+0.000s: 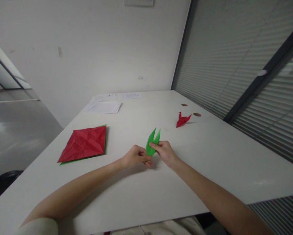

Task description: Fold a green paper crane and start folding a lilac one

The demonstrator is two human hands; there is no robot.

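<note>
I hold the green folded paper (150, 150) between my two hands, just above the near middle part of the white surface (185, 182). My left hand (138, 156) pinches its lower end, thumb and fingers closed around the tip, the other fingers curled. My right hand (164, 151) grips it from the right side, with the thumb laid flat across its front; what the fingers behind it do, I cannot tell. The piece stands roughly upright, and its two narrow points rise apart at the top with a gap between them.

To my left, well apart from my hands, a creased red sheet (86, 142) lies on the surface, with green paper (65, 163) showing from beneath along its near and right edges. Farther off to the right sits a red folded bird (183, 120), its thin points sticking up to either side. Beyond it, near the right edge, are two round holes (197, 114) in the surface.

At the far left lie white sheets (104, 107), some with print on them, close to the white wall (112, 49). Blinds (210, 65) hang behind the dark-framed glass along my right.
</note>
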